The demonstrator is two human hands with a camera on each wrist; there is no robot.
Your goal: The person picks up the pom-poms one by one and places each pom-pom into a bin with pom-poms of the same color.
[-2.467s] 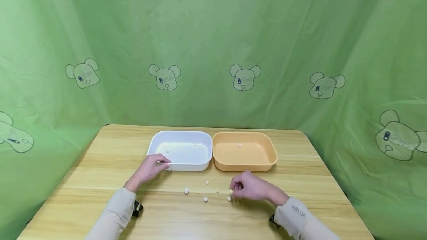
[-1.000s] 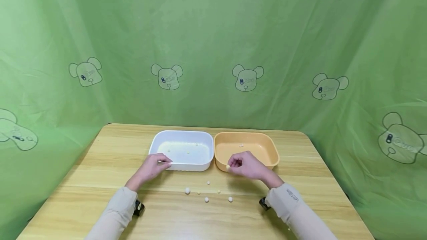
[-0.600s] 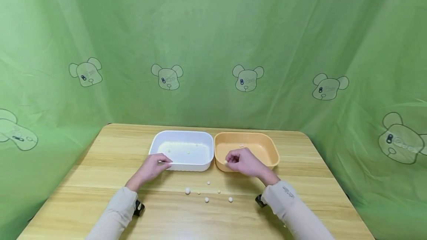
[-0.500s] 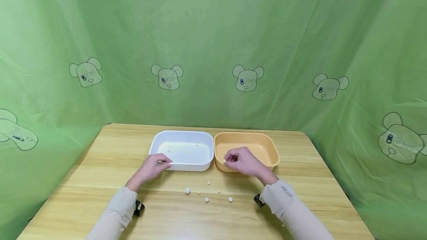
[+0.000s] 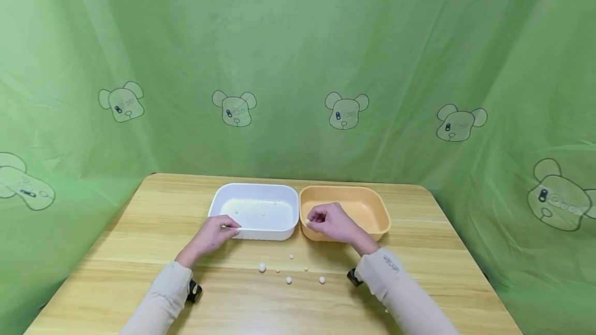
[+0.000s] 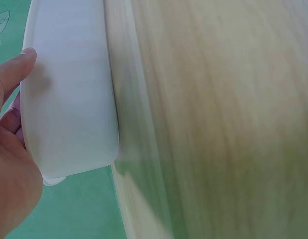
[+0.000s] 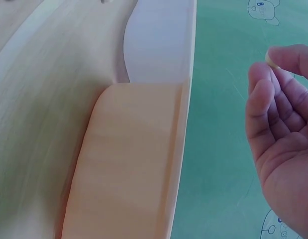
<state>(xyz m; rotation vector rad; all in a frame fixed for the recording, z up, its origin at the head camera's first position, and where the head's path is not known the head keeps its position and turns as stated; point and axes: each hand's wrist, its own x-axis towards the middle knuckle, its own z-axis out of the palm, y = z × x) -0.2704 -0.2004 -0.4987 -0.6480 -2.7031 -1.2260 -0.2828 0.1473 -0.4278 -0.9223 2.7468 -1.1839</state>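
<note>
My left hand (image 5: 211,233) grips the near rim of a white plastic tray (image 5: 272,233), the thumb (image 6: 25,63) on its outer wall and the fingers over the inner side. Three tiny balls (image 5: 263,214) lie inside. My right hand (image 5: 334,223) pinches a small pale-yellow ball (image 7: 271,60) between thumb and fingertip. It is over the left front part of an orange tray (image 5: 368,216), above the rim. The hand covers part of that tray's floor. Between my forearms, several small white and yellowish balls (image 5: 262,268) lie scattered on the table.
The two trays stand side by side near the back of the wooden table (image 5: 419,252). A green curtain (image 5: 288,143) with bear-head prints encloses the back and sides. A small pale bit (image 5: 386,311) lies by the right sleeve.
My right hand has lifted a yellow ball from the table, carried it up over the orange tray, then drifted left towards the white one. The left hand keeps its hold.
</note>
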